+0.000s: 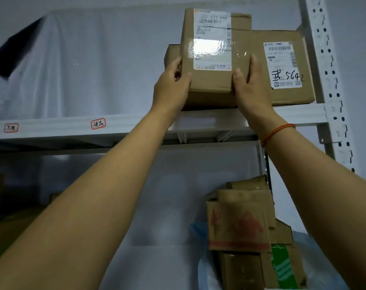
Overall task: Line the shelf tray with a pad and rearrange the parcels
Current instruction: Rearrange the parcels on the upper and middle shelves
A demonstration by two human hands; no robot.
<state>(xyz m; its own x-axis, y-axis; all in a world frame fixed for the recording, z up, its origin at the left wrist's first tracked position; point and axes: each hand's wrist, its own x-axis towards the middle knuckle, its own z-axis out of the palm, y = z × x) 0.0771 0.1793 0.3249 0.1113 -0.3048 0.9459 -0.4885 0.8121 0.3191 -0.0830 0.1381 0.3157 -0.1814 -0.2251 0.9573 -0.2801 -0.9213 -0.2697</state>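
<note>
A brown cardboard parcel (211, 80) with a white shipping label stands at the front of the upper shelf (73, 125). My left hand (172, 88) grips its left side and my right hand (251, 88) grips its right side. Behind it, to the right, a larger brown parcel (286, 65) rests on the same shelf, with a label and handwritten "5642". A white sheet (83, 65) hangs behind the shelf and over its left part. I cannot tell whether a pad lies on the shelf tray.
A white perforated upright post (328, 65) stands at the right. Two small red-bordered labels (98, 123) stick on the shelf's front edge. Below, at the lower right, several worn cardboard boxes (240, 222) are stacked, one with green tape.
</note>
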